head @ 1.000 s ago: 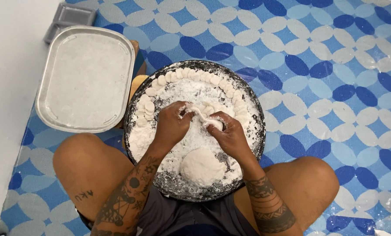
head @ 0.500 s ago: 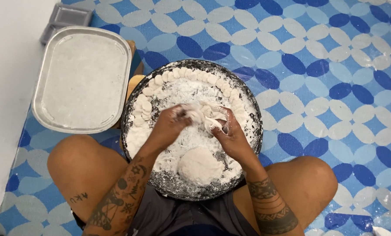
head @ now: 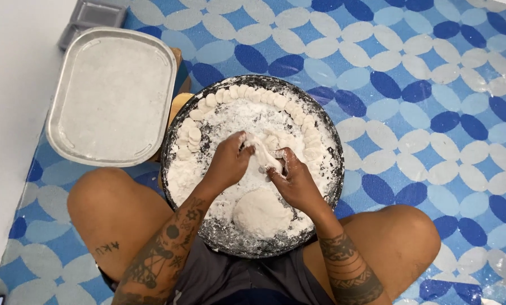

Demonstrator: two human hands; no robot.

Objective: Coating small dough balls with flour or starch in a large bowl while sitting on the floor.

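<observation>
Hands (head: 264, 169) shifted, blue patterned floor (head: 422, 85), white wall (head: 10, 85)

A soft white strip of dough (head: 262, 156), dusted with flour, is stretched between both hands above the middle of a round dark metal pan (head: 174, 135) coated in white flour. A smooth white dough ball (head: 262, 213) rests near the pan's near edge. Small pale dough pieces (head: 247, 93) lie in a curved row along the pan's far and left rim.
</observation>
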